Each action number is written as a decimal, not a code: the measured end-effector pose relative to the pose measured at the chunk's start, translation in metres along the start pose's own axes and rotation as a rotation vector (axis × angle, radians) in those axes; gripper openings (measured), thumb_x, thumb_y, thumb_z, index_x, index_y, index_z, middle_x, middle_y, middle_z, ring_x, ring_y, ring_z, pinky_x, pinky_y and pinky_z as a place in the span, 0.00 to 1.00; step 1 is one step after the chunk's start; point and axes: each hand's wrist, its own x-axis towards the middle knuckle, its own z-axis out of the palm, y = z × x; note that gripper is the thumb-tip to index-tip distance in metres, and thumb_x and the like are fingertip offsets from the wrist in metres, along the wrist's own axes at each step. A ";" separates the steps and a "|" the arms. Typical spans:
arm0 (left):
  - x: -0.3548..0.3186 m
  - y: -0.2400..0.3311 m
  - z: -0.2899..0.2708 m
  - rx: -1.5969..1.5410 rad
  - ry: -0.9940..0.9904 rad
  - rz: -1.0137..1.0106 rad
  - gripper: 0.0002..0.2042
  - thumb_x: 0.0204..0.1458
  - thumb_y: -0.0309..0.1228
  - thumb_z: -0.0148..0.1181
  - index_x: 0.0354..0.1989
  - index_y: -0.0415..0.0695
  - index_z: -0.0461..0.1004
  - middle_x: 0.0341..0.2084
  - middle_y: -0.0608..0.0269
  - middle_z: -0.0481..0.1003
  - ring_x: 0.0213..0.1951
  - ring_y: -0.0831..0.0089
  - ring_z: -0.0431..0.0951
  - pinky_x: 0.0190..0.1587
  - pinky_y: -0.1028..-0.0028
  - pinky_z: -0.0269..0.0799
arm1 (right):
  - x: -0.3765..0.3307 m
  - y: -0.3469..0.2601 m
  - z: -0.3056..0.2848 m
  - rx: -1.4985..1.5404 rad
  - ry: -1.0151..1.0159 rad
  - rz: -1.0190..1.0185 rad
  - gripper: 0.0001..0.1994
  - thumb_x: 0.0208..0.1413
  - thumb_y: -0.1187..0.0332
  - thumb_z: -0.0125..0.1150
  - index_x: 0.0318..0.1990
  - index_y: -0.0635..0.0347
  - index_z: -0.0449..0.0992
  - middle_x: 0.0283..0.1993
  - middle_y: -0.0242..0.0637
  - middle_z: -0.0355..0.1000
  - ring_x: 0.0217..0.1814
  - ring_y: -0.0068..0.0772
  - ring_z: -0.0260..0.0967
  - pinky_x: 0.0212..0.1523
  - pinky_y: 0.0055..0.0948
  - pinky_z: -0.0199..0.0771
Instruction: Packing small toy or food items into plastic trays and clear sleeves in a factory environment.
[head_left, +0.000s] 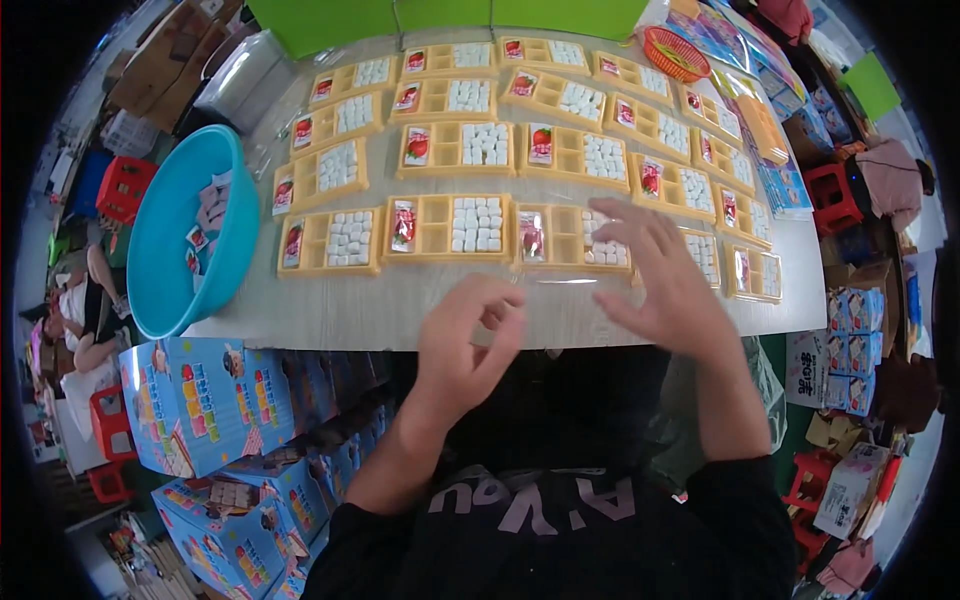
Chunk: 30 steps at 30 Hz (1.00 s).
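Observation:
Pale yellow compartment trays (433,254) stand in rows on the table. Each carries a red-and-white strawberry sachet (403,225) at one end and white marshmallow-like pieces (477,224) at the other. Just in front of the nearest row, my left hand (465,335) hovers with loosely curled fingers, a gap showing inside the curl and nothing visible in it. My right hand (665,275) spreads its fingers over the right end of a near tray (562,222), hiding part of its white pieces. A shiny transparent layer seems to cover that tray. Whether the fingertips touch it I cannot tell.
A turquoise basin (225,262) with loose sachets stands at the table's left. A red basket (676,54) sits at the back right, and a green panel (450,18) closes the far side. Blue printed boxes (205,400) are stacked below left. Red stools (832,196) stand around.

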 end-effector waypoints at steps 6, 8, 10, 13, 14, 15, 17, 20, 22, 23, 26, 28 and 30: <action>0.011 -0.008 -0.038 0.781 0.057 0.140 0.13 0.49 0.29 0.62 0.43 0.41 0.73 0.41 0.56 0.73 0.49 0.55 0.71 0.52 0.59 0.64 | 0.014 0.029 0.006 -0.114 -0.186 -0.012 0.22 0.48 0.66 0.63 0.52 0.57 0.68 0.68 0.41 0.61 0.69 0.51 0.55 0.70 0.47 0.52; 0.015 -0.010 -0.043 0.898 0.066 0.138 0.14 0.49 0.31 0.62 0.45 0.41 0.73 0.44 0.56 0.72 0.51 0.55 0.69 0.53 0.58 0.63 | 0.018 0.031 0.012 -0.164 -0.209 -0.024 0.21 0.51 0.64 0.61 0.52 0.58 0.68 0.68 0.40 0.60 0.70 0.50 0.55 0.71 0.46 0.51; 0.014 -0.012 -0.047 1.021 0.079 0.127 0.16 0.50 0.32 0.62 0.46 0.42 0.72 0.47 0.56 0.70 0.53 0.56 0.68 0.55 0.58 0.62 | 0.020 0.032 0.019 -0.181 -0.203 -0.021 0.21 0.52 0.63 0.60 0.53 0.58 0.68 0.69 0.40 0.60 0.70 0.50 0.54 0.71 0.45 0.51; 0.013 -0.017 -0.050 1.050 0.071 0.089 0.18 0.49 0.34 0.62 0.48 0.42 0.71 0.49 0.56 0.69 0.55 0.56 0.66 0.56 0.57 0.60 | 0.022 0.031 0.018 -0.156 -0.206 0.028 0.21 0.54 0.61 0.59 0.54 0.58 0.67 0.69 0.41 0.59 0.71 0.51 0.53 0.71 0.45 0.51; 0.012 -0.017 -0.049 1.015 0.066 0.086 0.18 0.49 0.34 0.62 0.48 0.42 0.71 0.48 0.56 0.69 0.55 0.56 0.67 0.56 0.57 0.60 | 0.022 0.030 0.017 -0.110 -0.215 0.079 0.22 0.54 0.61 0.59 0.54 0.58 0.66 0.70 0.42 0.58 0.71 0.52 0.52 0.71 0.45 0.50; 0.012 -0.017 -0.049 0.984 0.061 0.084 0.18 0.49 0.34 0.62 0.47 0.42 0.71 0.48 0.56 0.69 0.54 0.56 0.67 0.56 0.57 0.60 | 0.023 0.028 0.017 -0.113 -0.216 0.063 0.22 0.54 0.61 0.59 0.54 0.58 0.66 0.70 0.42 0.58 0.71 0.52 0.52 0.71 0.45 0.50; 0.012 -0.018 -0.051 0.967 0.076 0.085 0.18 0.49 0.34 0.62 0.47 0.42 0.71 0.47 0.56 0.69 0.54 0.56 0.67 0.56 0.57 0.61 | 0.026 0.024 0.016 -0.159 -0.243 0.080 0.23 0.55 0.60 0.60 0.55 0.58 0.66 0.70 0.44 0.57 0.73 0.52 0.50 0.71 0.46 0.50; 0.012 -0.014 -0.055 0.914 0.085 0.069 0.17 0.49 0.34 0.61 0.47 0.42 0.72 0.47 0.55 0.70 0.54 0.54 0.68 0.56 0.57 0.61 | 0.035 0.014 0.004 -0.239 -0.312 0.052 0.23 0.55 0.59 0.61 0.55 0.58 0.66 0.70 0.47 0.56 0.74 0.53 0.49 0.71 0.46 0.50; 0.013 -0.018 -0.053 0.871 0.077 0.056 0.16 0.49 0.34 0.61 0.46 0.42 0.73 0.47 0.54 0.71 0.53 0.53 0.69 0.56 0.57 0.61 | 0.051 0.009 -0.013 -0.273 -0.367 0.018 0.21 0.55 0.58 0.62 0.53 0.58 0.69 0.68 0.49 0.58 0.73 0.54 0.50 0.70 0.47 0.51; 0.014 -0.018 -0.054 0.881 0.093 0.051 0.16 0.49 0.34 0.61 0.46 0.42 0.73 0.47 0.54 0.71 0.53 0.53 0.69 0.56 0.57 0.61 | 0.071 -0.001 -0.023 -0.276 -0.367 -0.001 0.21 0.55 0.58 0.62 0.53 0.58 0.69 0.68 0.49 0.58 0.73 0.54 0.50 0.70 0.47 0.51; 0.008 -0.022 -0.059 0.849 0.092 0.029 0.16 0.48 0.33 0.62 0.45 0.43 0.73 0.47 0.55 0.71 0.53 0.54 0.69 0.55 0.58 0.62 | 0.158 -0.031 -0.024 -0.239 -0.222 -0.323 0.18 0.58 0.59 0.59 0.52 0.56 0.71 0.63 0.47 0.64 0.65 0.54 0.60 0.64 0.47 0.59; 0.005 -0.019 -0.063 0.843 0.109 0.028 0.16 0.47 0.33 0.62 0.45 0.43 0.74 0.47 0.55 0.72 0.53 0.55 0.70 0.55 0.58 0.62 | 0.233 -0.045 -0.006 -0.227 -0.265 -0.480 0.15 0.59 0.62 0.57 0.51 0.55 0.72 0.56 0.44 0.69 0.59 0.51 0.65 0.60 0.45 0.64; 0.005 -0.016 -0.066 0.819 0.128 0.034 0.15 0.47 0.33 0.62 0.43 0.44 0.75 0.46 0.56 0.72 0.53 0.56 0.70 0.54 0.59 0.63 | 0.300 -0.065 0.020 -0.205 -0.337 -0.484 0.14 0.58 0.65 0.57 0.51 0.54 0.72 0.50 0.42 0.71 0.55 0.48 0.68 0.55 0.44 0.68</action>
